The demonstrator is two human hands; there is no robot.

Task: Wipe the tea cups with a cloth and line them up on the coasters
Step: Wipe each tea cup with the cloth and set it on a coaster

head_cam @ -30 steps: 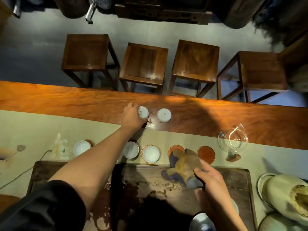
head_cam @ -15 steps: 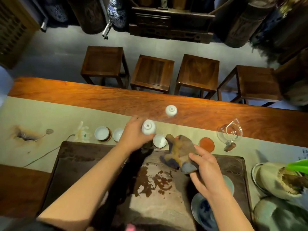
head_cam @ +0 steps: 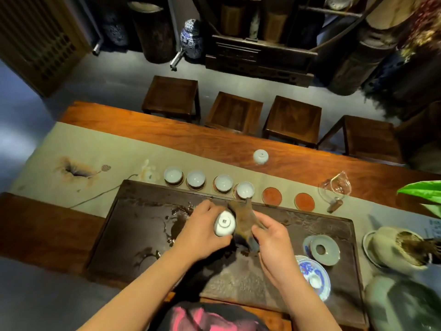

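Note:
My left hand (head_cam: 202, 231) grips a white tea cup (head_cam: 224, 223) on its side, its marked base facing me, over the dark tea tray (head_cam: 143, 230). My right hand (head_cam: 272, 240) holds a brown cloth (head_cam: 243, 220) pressed against that cup. Several white cups stand upright on coasters in a row along the tray's far edge, from the leftmost (head_cam: 173, 175) to the rightmost (head_cam: 245, 189). Two bare red coasters (head_cam: 271, 196) (head_cam: 304, 201) follow to the right. One more cup (head_cam: 260, 156) sits upside down on the wooden table beyond.
A glass pitcher (head_cam: 335, 187) stands right of the coasters. A celadon lid (head_cam: 324, 250) and a blue-patterned saucer (head_cam: 313, 277) lie on the tray's right part. Pale ceramic pots (head_cam: 396, 249) sit at the right. Wet stains mark the tray. Wooden stools (head_cam: 235, 112) line the far side.
My left hand has carried the cup from the far wooden table back over the tray, and the cloth in my right hand has met it. The view has pulled back.

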